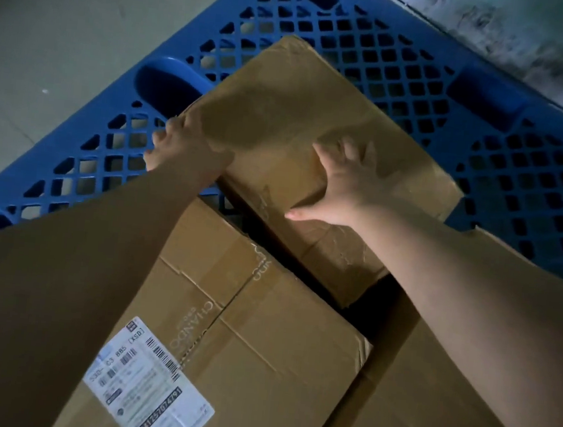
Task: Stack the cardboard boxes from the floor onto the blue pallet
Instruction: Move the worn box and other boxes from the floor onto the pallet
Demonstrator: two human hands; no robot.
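Nearest the camera: 2 bare forearms reaching forward and down, over a labelled box [226, 345] with a white shipping label [150, 386] stuck on its top. A further slab of cardboard [427, 399] lies beside it toward the lower right; can't tell if that is 1 more box or a loose flap.

Largest item: blue pallet [407, 70], open lattice deck, sitting on grey floor [51, 19], its far edge close to a wall [531, 37].

Plain box [299, 118]: on the pallet deck, lying at an angle to the pallet's near edge, roughly mid-deck. Top face is creased and worn.

Left hand [180, 141]: fingers curled over the plain box's left corner, gripping it.

Right hand [341, 184]: spread wide, fingers straight, palm pressed flat on the box top, thumb stretched along the near edge.

Progress, as I read it: 1 box on the pallet, apparently being seated or squared. The labelled box looks not yet loaded, though its footing is hidden. Most of the deck is bare. Early in the job.
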